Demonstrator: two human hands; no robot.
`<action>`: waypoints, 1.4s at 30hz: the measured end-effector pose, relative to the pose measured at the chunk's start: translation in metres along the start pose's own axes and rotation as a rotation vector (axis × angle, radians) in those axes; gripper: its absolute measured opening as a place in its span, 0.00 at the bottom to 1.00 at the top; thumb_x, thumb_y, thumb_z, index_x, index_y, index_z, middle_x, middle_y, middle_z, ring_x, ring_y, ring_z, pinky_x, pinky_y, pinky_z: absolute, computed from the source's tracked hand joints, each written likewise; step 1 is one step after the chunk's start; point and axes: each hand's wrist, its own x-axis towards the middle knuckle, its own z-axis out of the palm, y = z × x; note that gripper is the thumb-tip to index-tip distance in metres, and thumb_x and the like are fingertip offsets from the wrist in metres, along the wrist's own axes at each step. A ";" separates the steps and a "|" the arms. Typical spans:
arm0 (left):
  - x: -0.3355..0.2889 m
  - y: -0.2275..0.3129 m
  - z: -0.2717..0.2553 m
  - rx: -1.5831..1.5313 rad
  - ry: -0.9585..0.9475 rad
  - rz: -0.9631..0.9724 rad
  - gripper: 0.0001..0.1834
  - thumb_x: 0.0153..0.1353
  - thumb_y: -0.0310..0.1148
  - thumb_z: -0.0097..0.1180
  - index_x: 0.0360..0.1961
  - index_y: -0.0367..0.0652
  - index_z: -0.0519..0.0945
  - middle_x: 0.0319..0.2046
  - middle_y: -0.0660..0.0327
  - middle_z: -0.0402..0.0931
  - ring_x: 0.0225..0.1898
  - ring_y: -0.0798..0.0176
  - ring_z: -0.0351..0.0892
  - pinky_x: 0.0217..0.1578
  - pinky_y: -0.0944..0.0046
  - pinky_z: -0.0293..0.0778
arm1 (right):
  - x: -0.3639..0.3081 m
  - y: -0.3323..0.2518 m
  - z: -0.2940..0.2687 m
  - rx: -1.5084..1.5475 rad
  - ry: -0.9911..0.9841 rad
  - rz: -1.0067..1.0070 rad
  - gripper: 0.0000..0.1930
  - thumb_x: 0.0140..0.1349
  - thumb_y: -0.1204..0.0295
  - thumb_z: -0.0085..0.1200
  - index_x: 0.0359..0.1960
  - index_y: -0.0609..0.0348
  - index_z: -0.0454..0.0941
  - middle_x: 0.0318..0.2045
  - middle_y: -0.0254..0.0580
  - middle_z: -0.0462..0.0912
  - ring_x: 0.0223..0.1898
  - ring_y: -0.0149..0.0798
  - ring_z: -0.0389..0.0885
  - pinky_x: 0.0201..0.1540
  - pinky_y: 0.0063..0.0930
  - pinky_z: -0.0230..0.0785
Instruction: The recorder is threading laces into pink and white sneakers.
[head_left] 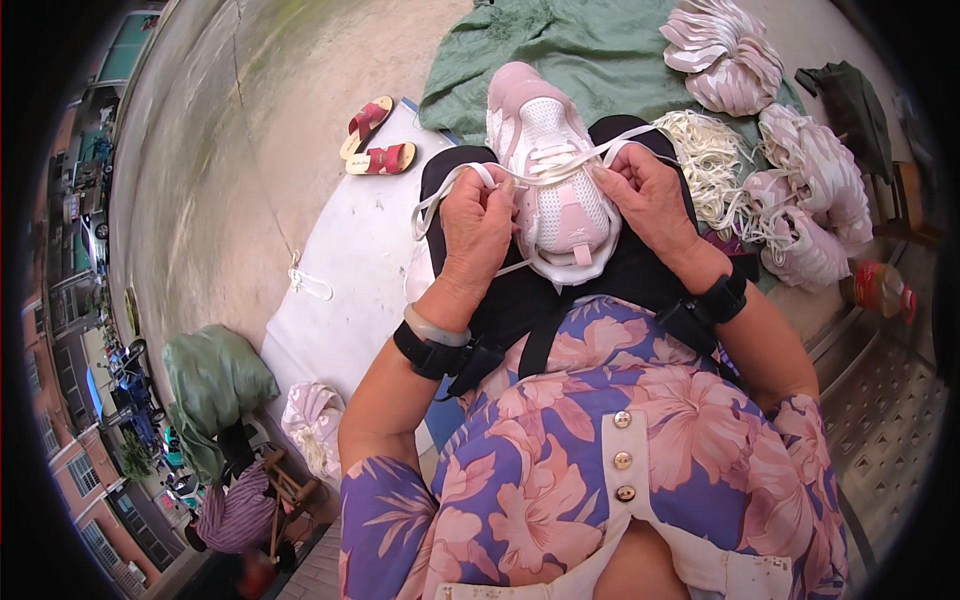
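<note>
I have the pink-and-white shoe between my two hands, resting over the black trousers of the lap, toe pointing away from me and heel on the near side. My left hand, just left of the shoe's opening, has thumb and fingers pinched together on the white lace, with a slack loop hanging out on its outer side. My right hand, just right of the opening, is also closed at the fingertips on the lace; a strand arches up beyond its knuckles. Between the hands the lace crosses over the tongue area.

I read the step in hand as lacing: working the lace through the upper part of the shoe. I can't make out which eyelets are filled. The next move, as I judge it, calls for keeping both pinches light, finding the free end, guiding it to an eyelet and drawing the slack through evenly without tipping the shoe.

Beyond my right hand, to its right, lies a pile of loose laces, with bundled shoes further out. Past the toe, ahead of both hands, spreads a green cloth.
</note>
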 end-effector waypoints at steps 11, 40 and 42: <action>0.007 -0.002 0.006 0.449 0.073 0.459 0.04 0.56 0.24 0.55 0.27 0.35 0.74 0.18 0.63 0.70 0.21 0.73 0.68 0.23 0.70 0.65 | -0.006 0.013 -0.004 0.090 -0.029 -0.014 0.11 0.58 0.67 0.56 0.25 0.62 0.72 0.16 0.35 0.71 0.19 0.25 0.66 0.22 0.22 0.61; -0.011 -0.016 -0.006 0.483 0.005 0.568 0.15 0.52 0.23 0.51 0.43 0.35 0.74 0.29 0.51 0.75 0.28 0.55 0.77 0.32 0.64 0.73 | 0.015 -0.030 0.044 -0.641 -0.111 -0.754 0.06 0.47 0.68 0.58 0.21 0.53 0.74 0.22 0.35 0.72 0.26 0.39 0.73 0.40 0.36 0.58; -0.009 -0.017 -0.005 0.457 -0.003 0.593 0.15 0.52 0.22 0.51 0.43 0.35 0.74 0.29 0.51 0.75 0.28 0.55 0.77 0.32 0.64 0.73 | 0.019 -0.030 0.044 -0.633 -0.127 -0.798 0.05 0.48 0.69 0.56 0.20 0.53 0.74 0.22 0.35 0.73 0.27 0.39 0.74 0.41 0.36 0.59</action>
